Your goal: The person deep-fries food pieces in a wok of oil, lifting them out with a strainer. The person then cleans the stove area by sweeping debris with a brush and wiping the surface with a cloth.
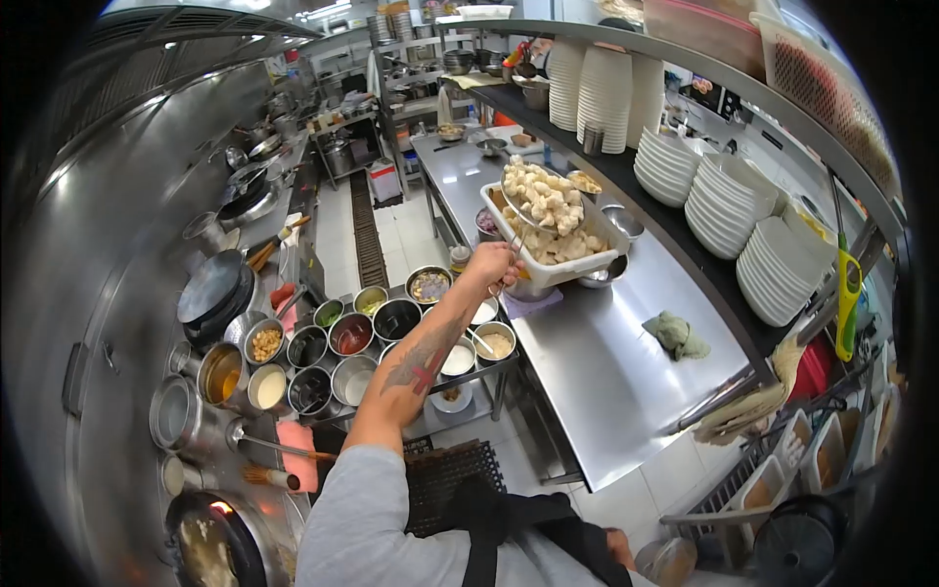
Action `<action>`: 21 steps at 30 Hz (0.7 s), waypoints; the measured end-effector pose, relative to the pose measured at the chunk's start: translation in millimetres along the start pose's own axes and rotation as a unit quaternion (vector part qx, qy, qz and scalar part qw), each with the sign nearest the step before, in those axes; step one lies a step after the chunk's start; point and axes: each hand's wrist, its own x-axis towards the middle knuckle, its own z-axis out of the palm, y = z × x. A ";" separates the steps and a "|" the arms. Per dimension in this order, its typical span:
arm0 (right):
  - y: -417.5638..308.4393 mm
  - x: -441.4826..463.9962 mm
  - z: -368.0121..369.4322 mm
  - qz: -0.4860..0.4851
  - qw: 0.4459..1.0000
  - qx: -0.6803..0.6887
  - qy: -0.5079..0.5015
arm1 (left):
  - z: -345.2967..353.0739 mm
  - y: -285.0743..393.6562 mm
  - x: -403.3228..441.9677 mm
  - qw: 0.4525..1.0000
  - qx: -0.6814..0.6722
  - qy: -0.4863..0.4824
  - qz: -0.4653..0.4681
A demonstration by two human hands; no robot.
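Note:
My left hand [497,266], at the end of an outstretched tattooed arm, is closed around the handle of a strainer. The strainer [518,207] is heaped with pale cauliflower-like pieces [548,196]. It sits over a white rectangular tub [589,264] holding more pale pieces [562,248], on the steel counter [626,391]. My right hand [620,548] shows only as a bit of skin beside the black apron, low in the view; its fingers cannot be made out.
Pots of sauces and ingredients [350,335] stand left of my arm. A wok [210,548] with liquid is at lower left. A crumpled green cloth [677,335] lies on the counter. Stacked white bowls [729,205] line the shelf at right. A black mat [455,479] covers some floor.

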 end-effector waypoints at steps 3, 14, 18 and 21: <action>4.0 12.2 40.3 -0.009 0.999 0.034 0.042 | -10.1 1.8 4.1 0.999 0.039 0.006 0.011; -76.1 -39.0 80.5 0.283 0.889 0.358 -0.023 | -55.9 41.5 42.5 0.974 0.198 0.080 0.072; -76.5 -34.0 97.8 0.224 0.953 0.203 -0.021 | -57.8 36.1 47.3 0.971 0.221 0.074 0.061; -73.5 -24.9 82.6 0.236 0.956 0.172 0.000 | -57.9 28.8 55.7 0.965 0.232 0.094 0.075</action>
